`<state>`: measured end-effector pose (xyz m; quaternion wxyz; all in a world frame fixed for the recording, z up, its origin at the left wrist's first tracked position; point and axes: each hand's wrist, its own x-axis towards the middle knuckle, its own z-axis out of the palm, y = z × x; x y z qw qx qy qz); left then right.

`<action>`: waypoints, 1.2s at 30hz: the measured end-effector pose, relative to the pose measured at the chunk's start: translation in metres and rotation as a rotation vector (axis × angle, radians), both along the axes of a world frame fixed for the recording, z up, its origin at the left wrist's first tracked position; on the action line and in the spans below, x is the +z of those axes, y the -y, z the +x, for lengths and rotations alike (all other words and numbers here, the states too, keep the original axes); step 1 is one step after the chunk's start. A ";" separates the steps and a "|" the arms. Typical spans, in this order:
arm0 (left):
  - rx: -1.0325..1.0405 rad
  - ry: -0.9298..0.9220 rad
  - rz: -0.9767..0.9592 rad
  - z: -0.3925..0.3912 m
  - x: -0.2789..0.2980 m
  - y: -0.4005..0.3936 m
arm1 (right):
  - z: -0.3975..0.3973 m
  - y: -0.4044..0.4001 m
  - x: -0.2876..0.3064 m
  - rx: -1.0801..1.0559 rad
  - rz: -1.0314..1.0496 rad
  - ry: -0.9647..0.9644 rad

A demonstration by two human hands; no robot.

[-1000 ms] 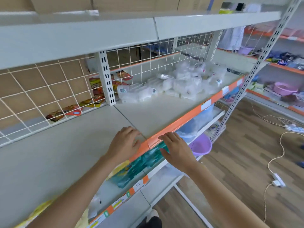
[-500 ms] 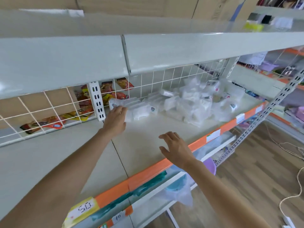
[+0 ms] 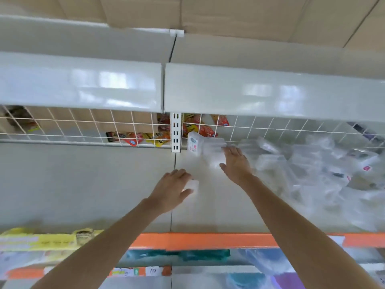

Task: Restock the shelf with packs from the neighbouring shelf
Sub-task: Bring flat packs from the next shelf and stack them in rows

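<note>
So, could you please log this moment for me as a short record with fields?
left hand: left hand holds a small white pack just right of the shelf seam
right hand: right hand grips a stack of clear-wrapped packs near the white upright
source: loose heap of packs on the right shelf
target: left shelf, bare where visible
behind the wire grid: colourful sachets

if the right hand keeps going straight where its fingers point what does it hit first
The right hand already grips a white pack; straight beyond, probably the wire mesh back, though depth is unclear.
</note>
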<state>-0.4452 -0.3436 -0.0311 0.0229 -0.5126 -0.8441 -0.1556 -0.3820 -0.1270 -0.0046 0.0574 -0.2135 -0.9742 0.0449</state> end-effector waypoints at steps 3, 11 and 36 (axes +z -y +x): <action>0.123 0.063 0.035 0.011 -0.004 0.017 | -0.010 -0.006 -0.010 -0.008 0.172 0.049; 0.387 0.080 0.212 0.046 0.003 0.071 | 0.028 0.060 -0.012 0.354 -0.159 -0.170; 1.002 0.092 0.243 0.057 0.015 0.466 | -0.050 0.477 -0.032 0.916 -0.555 -0.225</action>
